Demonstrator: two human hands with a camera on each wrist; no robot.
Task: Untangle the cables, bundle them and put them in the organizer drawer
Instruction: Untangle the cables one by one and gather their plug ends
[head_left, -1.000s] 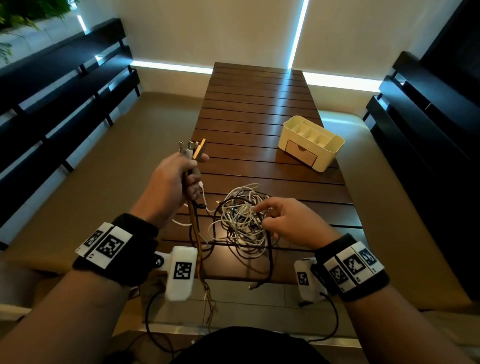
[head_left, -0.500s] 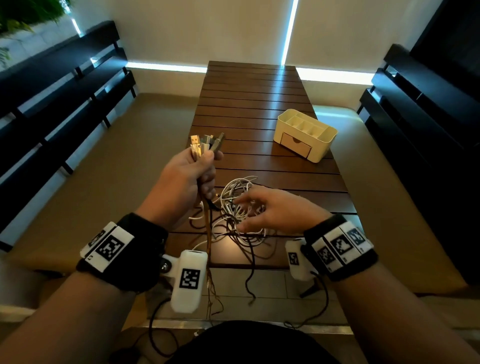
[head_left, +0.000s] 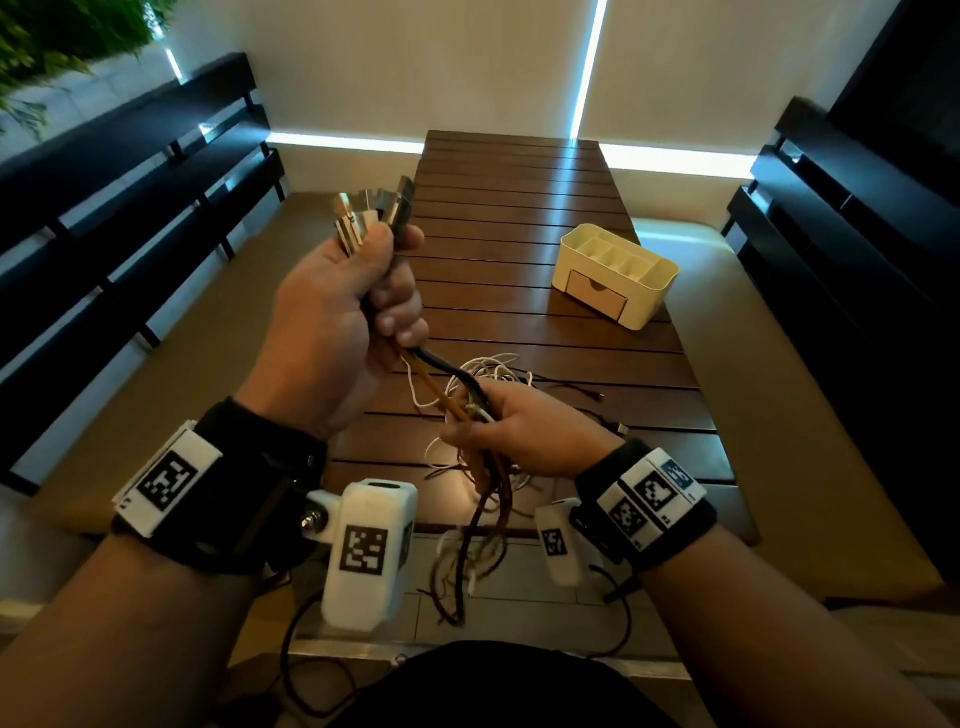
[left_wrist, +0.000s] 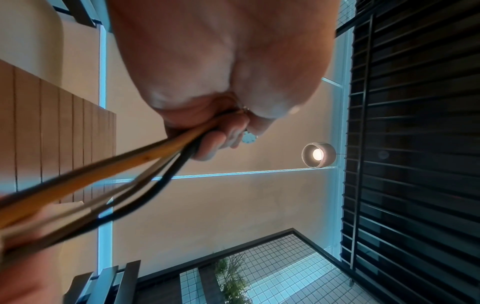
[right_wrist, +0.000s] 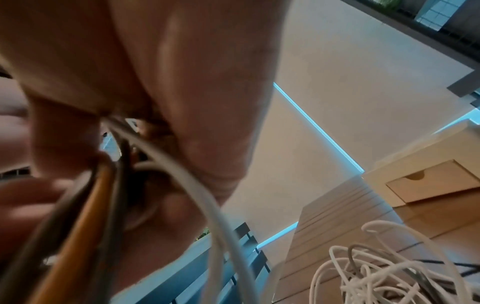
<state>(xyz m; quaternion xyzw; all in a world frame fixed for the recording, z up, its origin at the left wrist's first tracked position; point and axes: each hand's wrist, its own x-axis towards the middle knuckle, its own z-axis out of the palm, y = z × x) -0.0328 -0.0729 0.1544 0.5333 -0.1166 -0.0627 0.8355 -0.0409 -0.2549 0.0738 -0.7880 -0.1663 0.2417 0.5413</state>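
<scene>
My left hand is raised above the table and grips a bundle of cables just below their plugs, which stick up out of the fist. Orange, black and white strands run down from it to my right hand, whose fingers are curled round the same bundle lower down. The loose ends hang blurred below the table edge. The left wrist view shows the cables leaving the fist. A white tangle lies on the table beside the right hand. The cream organizer stands at the right, its drawer shut.
The slatted wooden table runs away from me between dark benches on both sides. A thin black cable trails on the table right of the tangle. My wrist cameras' leads hang near my lap.
My left hand has lifted higher with the plug ends. My right hand has left the tangle on the table and closed round the cable bundle below the left hand.
</scene>
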